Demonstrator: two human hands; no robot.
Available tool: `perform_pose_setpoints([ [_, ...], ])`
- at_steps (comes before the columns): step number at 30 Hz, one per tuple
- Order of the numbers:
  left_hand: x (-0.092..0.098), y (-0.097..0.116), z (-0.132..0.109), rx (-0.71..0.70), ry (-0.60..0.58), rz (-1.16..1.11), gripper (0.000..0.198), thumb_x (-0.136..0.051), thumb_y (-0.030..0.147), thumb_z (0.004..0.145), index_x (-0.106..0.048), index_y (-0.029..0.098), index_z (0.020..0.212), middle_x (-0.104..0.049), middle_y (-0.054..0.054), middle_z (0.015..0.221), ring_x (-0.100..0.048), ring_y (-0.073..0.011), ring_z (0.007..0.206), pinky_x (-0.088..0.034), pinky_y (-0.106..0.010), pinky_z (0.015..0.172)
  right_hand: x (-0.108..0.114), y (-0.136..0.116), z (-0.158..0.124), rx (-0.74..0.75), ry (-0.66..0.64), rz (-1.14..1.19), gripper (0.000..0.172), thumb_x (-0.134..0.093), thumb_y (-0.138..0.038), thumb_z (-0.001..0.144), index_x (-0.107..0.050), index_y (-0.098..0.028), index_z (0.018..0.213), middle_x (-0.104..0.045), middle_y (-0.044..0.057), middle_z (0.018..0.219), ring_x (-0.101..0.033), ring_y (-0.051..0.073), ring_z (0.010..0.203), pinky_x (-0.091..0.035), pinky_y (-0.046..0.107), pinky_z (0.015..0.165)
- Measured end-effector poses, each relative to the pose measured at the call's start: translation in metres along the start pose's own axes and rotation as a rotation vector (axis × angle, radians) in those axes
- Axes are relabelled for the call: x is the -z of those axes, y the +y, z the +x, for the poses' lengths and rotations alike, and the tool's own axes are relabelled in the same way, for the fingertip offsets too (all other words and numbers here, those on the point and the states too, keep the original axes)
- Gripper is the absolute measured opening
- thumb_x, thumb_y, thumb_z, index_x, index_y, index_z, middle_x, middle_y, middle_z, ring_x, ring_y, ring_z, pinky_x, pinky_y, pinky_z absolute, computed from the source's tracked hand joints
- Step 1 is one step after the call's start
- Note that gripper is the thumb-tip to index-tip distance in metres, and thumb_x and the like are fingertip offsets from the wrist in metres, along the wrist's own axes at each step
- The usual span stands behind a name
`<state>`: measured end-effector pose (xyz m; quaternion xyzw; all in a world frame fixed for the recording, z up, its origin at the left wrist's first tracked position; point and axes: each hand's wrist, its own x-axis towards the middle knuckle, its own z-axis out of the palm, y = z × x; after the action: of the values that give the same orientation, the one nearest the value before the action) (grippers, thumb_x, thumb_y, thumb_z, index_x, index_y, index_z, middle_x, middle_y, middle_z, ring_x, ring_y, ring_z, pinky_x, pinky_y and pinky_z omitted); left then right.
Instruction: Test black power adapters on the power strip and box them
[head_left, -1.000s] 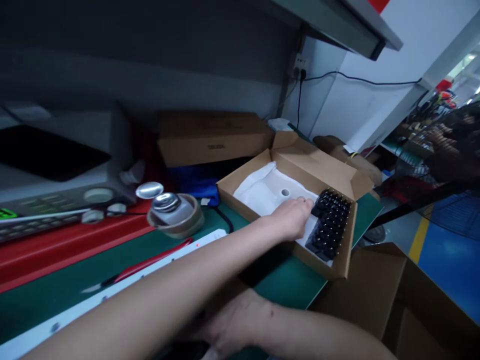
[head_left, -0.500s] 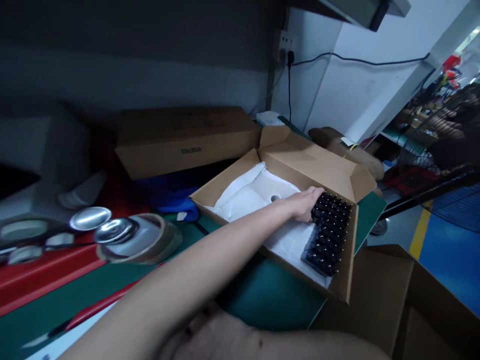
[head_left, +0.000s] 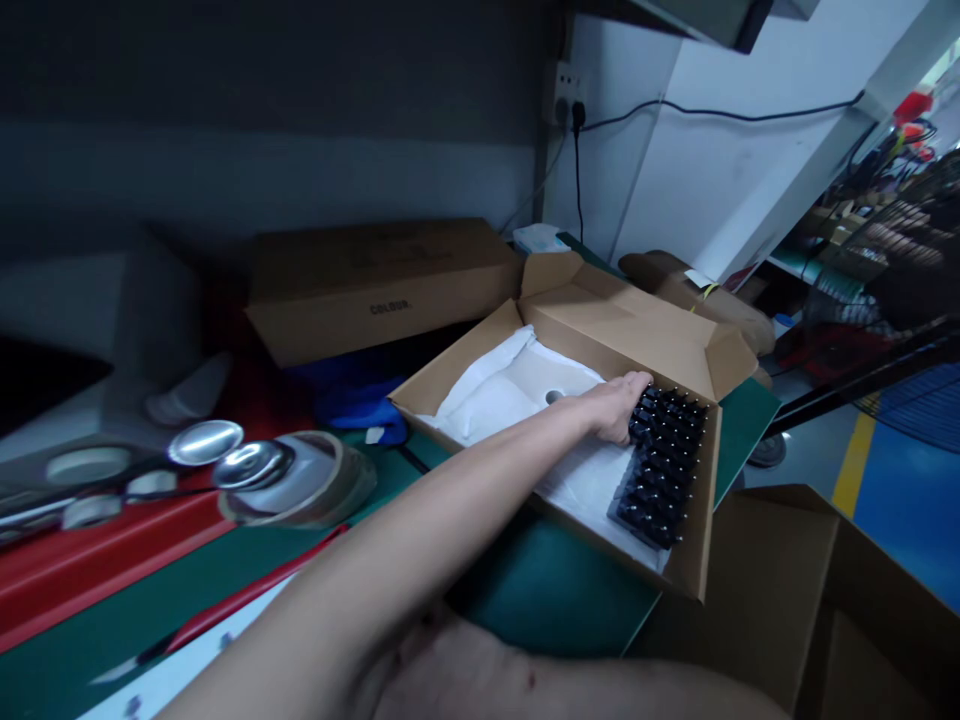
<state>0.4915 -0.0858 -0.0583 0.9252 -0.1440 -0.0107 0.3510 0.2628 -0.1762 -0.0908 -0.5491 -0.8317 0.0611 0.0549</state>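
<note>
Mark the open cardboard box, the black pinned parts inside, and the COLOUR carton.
Open cardboard box [head_left: 702,515]: head view, right wall.
Black pinned parts [head_left: 658,465]: head view, cluster's middle.
COLOUR carton [head_left: 427,303]: head view, front face.

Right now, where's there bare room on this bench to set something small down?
Green mat shows bare between the open box, the left forearm and the right arm. Inside the box, white lining lies bare between that forearm and the black parts. The view's left side is crowded: tape roll, metal discs, red-handled tool, white strip.

The left hand has shifted toward the hinged edge of the cardboard box, alongside the black pin-studded block.
</note>
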Motion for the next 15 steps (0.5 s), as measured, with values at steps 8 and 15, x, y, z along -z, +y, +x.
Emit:
perform_pose_setpoints([
  [8,0.042,0.042,-0.056,-0.023,0.222,0.009,0.102,-0.070,0.012,0.059,-0.021,0.019,0.148,-0.033,-0.018,0.153,-0.046,-0.0341,0.134,-0.042,-0.045,0.112,0.027,0.003,-0.021,-0.008,0.198,0.001,0.063,-0.050,-0.075,0.090,-0.047,-0.041,0.142,-0.032,0.002,0.161,-0.028,0.031,0.145,-0.031,0.055,0.116],
  [15,0.036,0.116,-0.232,0.092,0.491,-0.088,0.111,-0.068,0.015,0.063,-0.006,0.028,0.154,-0.034,-0.013,0.152,-0.040,-0.0349,0.140,-0.036,-0.052,0.119,-0.011,0.003,-0.016,0.054,0.272,0.185,0.070,-0.056,-0.071,0.088,-0.045,-0.033,0.146,-0.042,0.003,0.155,-0.035,0.029,0.141,-0.041,0.043,0.113],
])
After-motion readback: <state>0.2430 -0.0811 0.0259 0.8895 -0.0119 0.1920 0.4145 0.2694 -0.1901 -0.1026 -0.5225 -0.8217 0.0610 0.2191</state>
